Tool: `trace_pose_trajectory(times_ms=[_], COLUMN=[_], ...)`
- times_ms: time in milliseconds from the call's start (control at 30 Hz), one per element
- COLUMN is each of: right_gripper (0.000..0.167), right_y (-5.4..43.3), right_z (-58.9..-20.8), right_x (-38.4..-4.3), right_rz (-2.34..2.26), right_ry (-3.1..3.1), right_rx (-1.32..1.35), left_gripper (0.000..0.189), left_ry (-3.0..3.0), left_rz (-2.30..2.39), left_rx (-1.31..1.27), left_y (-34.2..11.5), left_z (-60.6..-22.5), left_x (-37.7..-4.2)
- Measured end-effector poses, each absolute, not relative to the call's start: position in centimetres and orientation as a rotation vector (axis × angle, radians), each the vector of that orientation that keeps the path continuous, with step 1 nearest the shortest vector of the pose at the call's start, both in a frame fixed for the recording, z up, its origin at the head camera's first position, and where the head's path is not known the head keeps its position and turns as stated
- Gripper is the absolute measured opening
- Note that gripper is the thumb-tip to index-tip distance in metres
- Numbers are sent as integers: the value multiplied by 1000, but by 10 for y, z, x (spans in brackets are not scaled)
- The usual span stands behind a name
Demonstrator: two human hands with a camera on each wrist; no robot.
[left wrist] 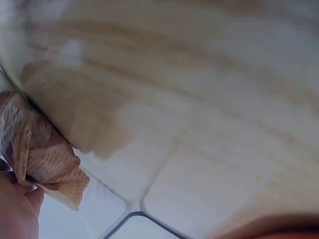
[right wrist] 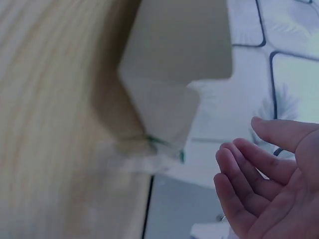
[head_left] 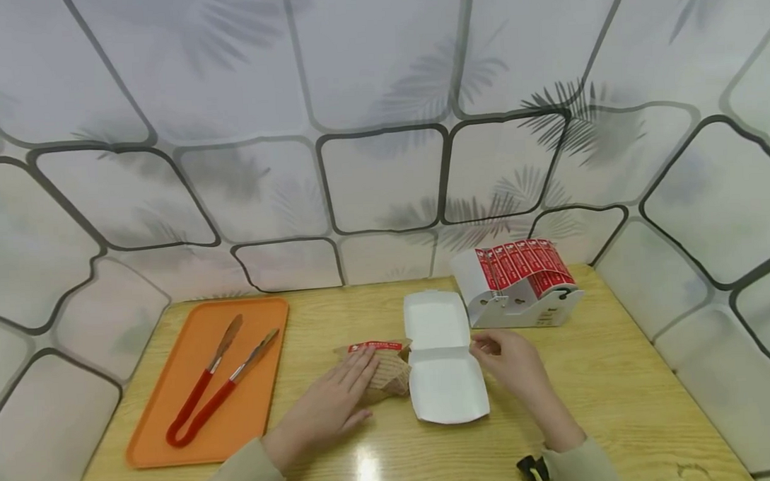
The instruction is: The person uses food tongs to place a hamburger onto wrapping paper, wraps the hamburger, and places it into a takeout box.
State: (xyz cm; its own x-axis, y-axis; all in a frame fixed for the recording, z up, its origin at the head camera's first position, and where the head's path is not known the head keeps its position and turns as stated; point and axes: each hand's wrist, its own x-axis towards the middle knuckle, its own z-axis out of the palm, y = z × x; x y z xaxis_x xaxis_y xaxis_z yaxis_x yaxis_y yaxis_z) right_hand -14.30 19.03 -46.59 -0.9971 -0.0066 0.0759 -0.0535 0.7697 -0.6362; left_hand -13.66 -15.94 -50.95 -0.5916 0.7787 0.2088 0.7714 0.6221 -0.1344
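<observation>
In the head view my left hand [head_left: 339,394] rests with straight fingers on a parcel wrapped in printed brown paper [head_left: 390,373], which carries a red label strip. The left wrist view shows the crumpled wrapper [left wrist: 55,167] beside the fingers of that hand [left wrist: 17,206]. Just right of the parcel lies a white hinged takeaway box [head_left: 449,394], its lid folded back and its inside bare. My right hand [head_left: 513,363] is beside the box's right edge near the hinge. From the right wrist, its fingers [right wrist: 244,191] look loosely bent with nothing between them.
An orange tray [head_left: 245,422] at the left holds red-handled tongs [head_left: 202,399]. Behind the box, at the back right, a white holder [head_left: 521,310] contains a row of red printed packets [head_left: 526,264]. Patterned walls surround the wooden table [head_left: 607,388]. A small black object [head_left: 532,469] is by the right sleeve.
</observation>
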Motion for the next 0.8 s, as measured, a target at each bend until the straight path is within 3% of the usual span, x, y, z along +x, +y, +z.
trace_pose_trajectory(times_ms=[233,400,567,800], right_gripper=[23,33,53,99], right_y=[158,136,116,97], right_z=[-458,-463,-464,-467], right_x=[-152,-160,-169,-179], right_rz=[1054,1063,961,796], right_ry=[-2818,-2790,-2872,-3043], right_rx=[360,521,683,946], left_gripper=[81,94,104,107], left_ry=[-2682,-2780,-2869,-2997], left_rz=[-13,-148,-276,-450], left_rx=[-1195,-1124,-1077,-1002], left_y=[-165,-169,-171,-173], left_z=[-499,-497,-499,-503], left_x=[-144,-153,-161,-164])
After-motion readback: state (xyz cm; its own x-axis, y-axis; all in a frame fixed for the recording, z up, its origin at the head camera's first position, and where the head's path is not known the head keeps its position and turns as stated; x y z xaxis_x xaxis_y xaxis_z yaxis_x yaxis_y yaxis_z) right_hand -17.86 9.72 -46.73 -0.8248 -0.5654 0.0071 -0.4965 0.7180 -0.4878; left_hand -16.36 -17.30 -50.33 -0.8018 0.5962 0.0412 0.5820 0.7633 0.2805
